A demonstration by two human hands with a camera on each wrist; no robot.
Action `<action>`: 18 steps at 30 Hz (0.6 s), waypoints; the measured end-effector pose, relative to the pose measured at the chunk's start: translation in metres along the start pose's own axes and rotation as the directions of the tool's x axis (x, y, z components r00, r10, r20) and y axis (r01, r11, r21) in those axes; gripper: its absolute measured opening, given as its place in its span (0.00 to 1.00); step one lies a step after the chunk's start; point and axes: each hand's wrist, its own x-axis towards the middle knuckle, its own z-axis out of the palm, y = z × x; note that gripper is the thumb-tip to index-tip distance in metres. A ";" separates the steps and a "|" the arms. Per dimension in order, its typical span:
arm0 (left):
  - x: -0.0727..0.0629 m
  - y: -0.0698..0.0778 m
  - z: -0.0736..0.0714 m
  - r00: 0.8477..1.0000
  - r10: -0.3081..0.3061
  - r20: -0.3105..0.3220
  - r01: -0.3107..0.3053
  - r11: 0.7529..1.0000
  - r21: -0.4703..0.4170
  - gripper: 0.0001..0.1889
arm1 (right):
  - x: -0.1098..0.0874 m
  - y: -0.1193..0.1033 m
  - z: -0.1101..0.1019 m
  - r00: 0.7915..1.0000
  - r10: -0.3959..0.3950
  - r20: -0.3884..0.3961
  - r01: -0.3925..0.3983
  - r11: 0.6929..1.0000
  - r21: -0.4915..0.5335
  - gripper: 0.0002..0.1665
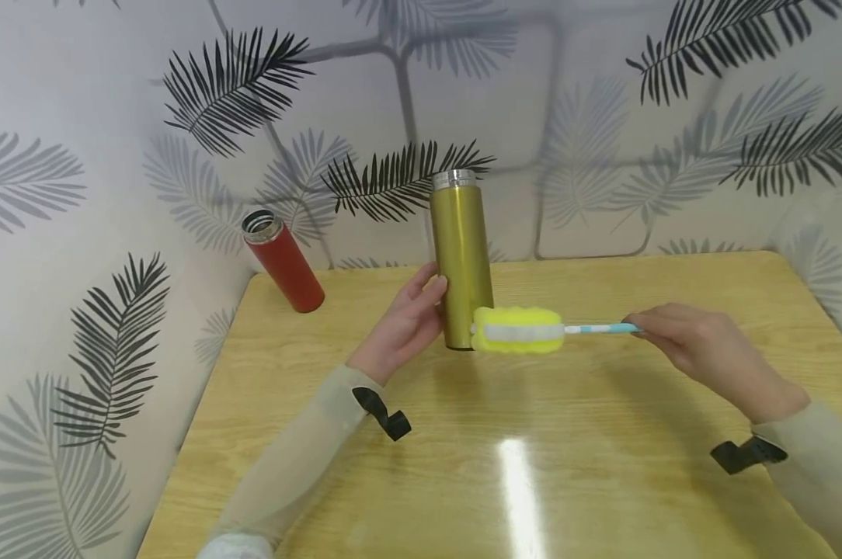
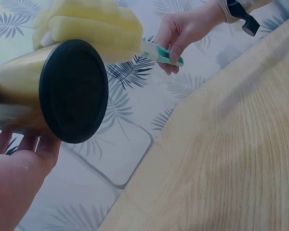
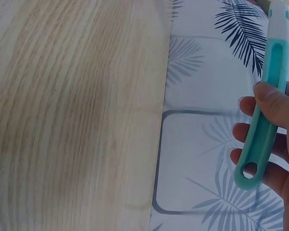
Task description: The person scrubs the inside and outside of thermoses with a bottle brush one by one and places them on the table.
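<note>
My left hand (image 1: pixel 412 322) grips a gold thermos bottle (image 1: pixel 461 248) with an uncapped silver neck, held slightly tilted above the table. Its round black base (image 2: pixel 74 91) faces the left wrist view. A bottle brush (image 1: pixel 522 331) with a yellow sponge head and a white and teal handle (image 3: pixel 267 110) is in my right hand (image 1: pixel 694 345), pinched between thumb and fingers. The sponge head lies level across the lower right side of the gold bottle, outside it; whether they touch I cannot tell.
A red thermos bottle (image 1: pixel 284 262) with an uncapped steel mouth stands at the table's back left corner. The wooden table (image 1: pixel 421 466) meets a leaf-patterned wall (image 1: pixel 603 140) at its back and left. Black straps hang from both wrists.
</note>
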 end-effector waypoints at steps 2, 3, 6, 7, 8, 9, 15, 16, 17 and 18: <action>-0.001 -0.001 -0.001 1.000 0.009 0.018 -0.008 1.000 -0.008 0.40 | 0.000 0.001 0.001 1.000 -0.007 -0.003 0.006 1.000 -0.004 0.36; -0.001 -0.002 -0.001 1.000 0.012 0.025 -0.012 1.000 -0.007 0.38 | 0.000 0.001 0.001 1.000 -0.008 -0.001 0.008 1.000 -0.006 0.37; -0.003 -0.004 0.000 0.999 0.011 0.049 -0.011 1.000 0.002 0.36 | 0.000 0.002 0.001 1.000 -0.011 -0.009 0.011 1.000 -0.009 0.37; -0.003 -0.004 0.001 0.998 0.008 0.057 -0.009 1.000 0.006 0.37 | 0.000 0.003 0.001 1.000 -0.009 -0.014 0.008 1.000 -0.009 0.37; -0.004 -0.005 0.001 0.998 0.005 0.064 -0.006 1.000 0.011 0.37 | 0.000 0.003 0.000 1.000 -0.006 -0.019 0.006 1.000 -0.012 0.37; -0.005 -0.005 0.001 0.997 0.002 0.071 -0.003 1.000 0.014 0.37 | 0.000 0.003 0.000 1.000 -0.001 -0.023 0.001 1.000 -0.015 0.37; -0.006 -0.008 -0.001 0.994 -0.037 0.098 0.032 0.998 0.048 0.44 | 0.006 0.007 -0.006 0.998 0.022 -0.066 -0.025 0.999 -0.044 0.38; -0.006 -0.009 -0.001 0.994 -0.047 0.098 0.040 0.996 0.074 0.48 | 0.007 0.008 -0.007 0.997 0.022 -0.074 -0.025 0.999 -0.048 0.38; -0.006 -0.009 0.000 0.994 -0.061 0.095 0.051 0.994 0.101 0.53 | 0.007 0.009 -0.008 0.996 0.023 -0.081 -0.027 0.998 -0.050 0.38; -0.006 -0.009 0.001 0.993 -0.074 0.093 0.062 0.990 0.130 0.58 | 0.008 0.010 -0.008 0.996 0.025 -0.087 -0.029 0.998 -0.053 0.39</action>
